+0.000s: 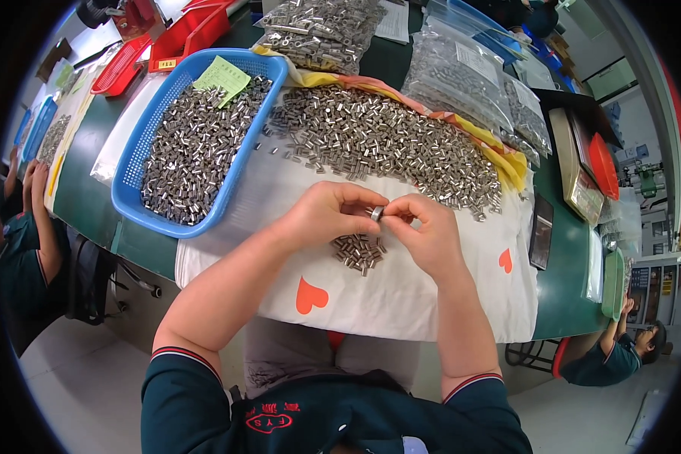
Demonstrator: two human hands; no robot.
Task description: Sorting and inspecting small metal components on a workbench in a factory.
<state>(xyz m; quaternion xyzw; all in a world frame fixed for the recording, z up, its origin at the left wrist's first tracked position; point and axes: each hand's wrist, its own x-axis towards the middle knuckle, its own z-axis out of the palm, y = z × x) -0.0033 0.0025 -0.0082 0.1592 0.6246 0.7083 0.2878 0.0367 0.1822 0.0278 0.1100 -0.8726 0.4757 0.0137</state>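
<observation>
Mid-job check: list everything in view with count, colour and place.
Heart-print cloth: one, white, on the green table
Perforated basket: one, blue, left
Paper slip: one, yellow-green, in that basket
Metal sleeves: countless, silver, in basket and on cloth
Held piece: one, silver, above the cloth
Fabric strip: one, yellow-orange, behind loose sleeves
Parts bags: several, clear, far side
Bins: at least two, red, far left
Dish: one, red, right
Flat object: one, black, right
Tray: one, green, far right
Co-workers: at least two, dark shirts, both sides
Left hand: one, bare, pinching held piece
Right hand: one, bare, at held piece
</observation>
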